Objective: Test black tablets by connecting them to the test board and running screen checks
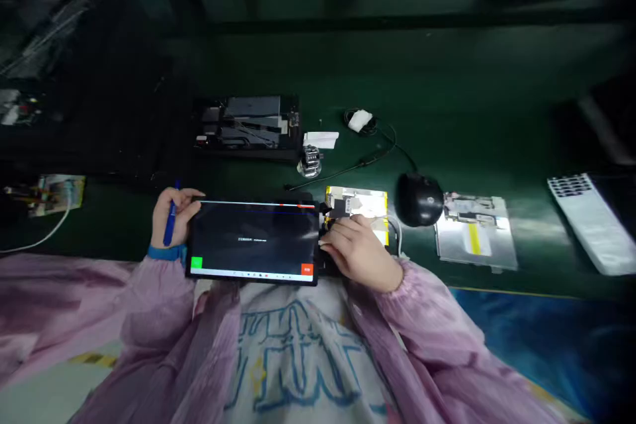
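Observation:
A black tablet (253, 238) with a lit screen is tilted up at the table's front edge. It shows a line of small text, a green square at lower left and a red one at lower right. My left hand (171, 215) grips its upper left corner, with a blue pen (169, 224) tucked between the fingers. At the right edge, my right hand (355, 248) has its fingers pinched together against the side; what they hold is hidden. A bare circuit assembly with yellow edges (380, 202) lies just behind that hand, and a white cable (399, 233) curves beside it.
Behind the tablet lie an opened device (248, 126), a metal connector piece (311, 160) and a coiled black cable (368, 124). To the right are a black mouse (420, 200), a silver panel (477, 235) and a white slotted case (593, 225). A wired board (62, 192) sits far left.

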The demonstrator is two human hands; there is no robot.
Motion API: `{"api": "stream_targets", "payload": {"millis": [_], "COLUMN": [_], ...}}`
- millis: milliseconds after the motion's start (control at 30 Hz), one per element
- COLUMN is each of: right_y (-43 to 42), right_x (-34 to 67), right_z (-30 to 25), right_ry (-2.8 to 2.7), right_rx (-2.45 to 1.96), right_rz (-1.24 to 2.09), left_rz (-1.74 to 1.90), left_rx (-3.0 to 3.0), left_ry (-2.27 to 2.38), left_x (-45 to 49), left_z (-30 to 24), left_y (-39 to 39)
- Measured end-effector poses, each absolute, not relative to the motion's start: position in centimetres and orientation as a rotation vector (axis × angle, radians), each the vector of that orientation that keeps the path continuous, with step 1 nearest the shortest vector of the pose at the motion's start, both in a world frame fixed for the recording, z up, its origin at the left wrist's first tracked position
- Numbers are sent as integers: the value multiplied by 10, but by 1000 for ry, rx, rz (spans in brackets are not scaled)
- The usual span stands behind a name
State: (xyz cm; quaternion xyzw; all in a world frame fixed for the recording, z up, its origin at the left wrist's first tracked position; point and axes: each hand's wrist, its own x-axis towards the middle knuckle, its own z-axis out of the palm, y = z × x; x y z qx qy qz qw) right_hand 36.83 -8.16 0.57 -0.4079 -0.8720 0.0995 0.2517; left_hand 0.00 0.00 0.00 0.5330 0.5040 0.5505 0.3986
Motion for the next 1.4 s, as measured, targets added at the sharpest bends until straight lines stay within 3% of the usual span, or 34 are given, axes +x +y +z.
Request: {"api": "stream_targets", "payload": {"millis": [1167,1300,1400], "right_y": [-78,-73,-59], "right_x": [391,419,425], "right_z": [8,20,25], "right_ry": [-2326,-2174,-2072], "right_rx": [-1085,-1175,-1393], "right_rz": [413,457,284], "left_rz": [1365,1358,1372], "left_rx": [1364,1362,1354], "left_ry": [1322,1373,1357], "left_x": [-4,-5,-2], "left_z": [3,5,6], "left_y": [1,3,3]}}
